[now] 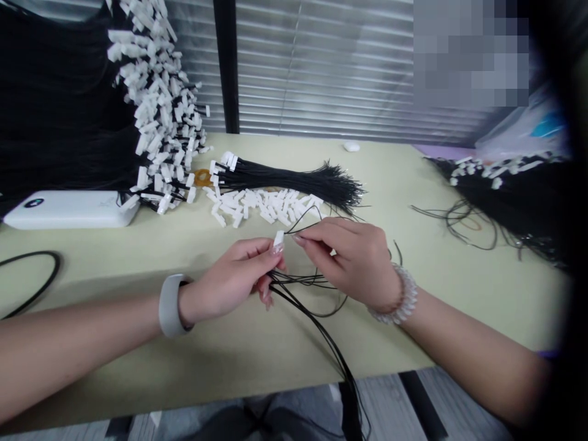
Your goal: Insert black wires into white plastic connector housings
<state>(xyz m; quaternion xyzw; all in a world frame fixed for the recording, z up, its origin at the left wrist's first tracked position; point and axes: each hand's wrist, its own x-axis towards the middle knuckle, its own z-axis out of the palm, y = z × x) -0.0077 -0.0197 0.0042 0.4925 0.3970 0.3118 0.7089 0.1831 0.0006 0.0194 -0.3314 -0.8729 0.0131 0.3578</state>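
Note:
Between thumb and fingers, my left hand (239, 269) pinches a small white plastic connector (278, 238). Several black wires (316, 318) also run from under that hand and hang over the table's front edge. My right hand (351, 260) pinches a thin black wire (294, 231) just right of the connector. The wire's tip is at the connector's end; whether it is inside, I cannot tell. Just beyond my hands lies a pile of loose white connectors (271, 206). Behind it rests a bundle of short black wires (285, 179) with white connectors on its left end.
A large heap of black wires (59, 104) with white connector ends fills the left back. A white power bank (68, 209) lies before it. More black wires (519, 196) lie at right. A white case (351, 147) and brown tape ring (203, 177) sit on the table (220, 373).

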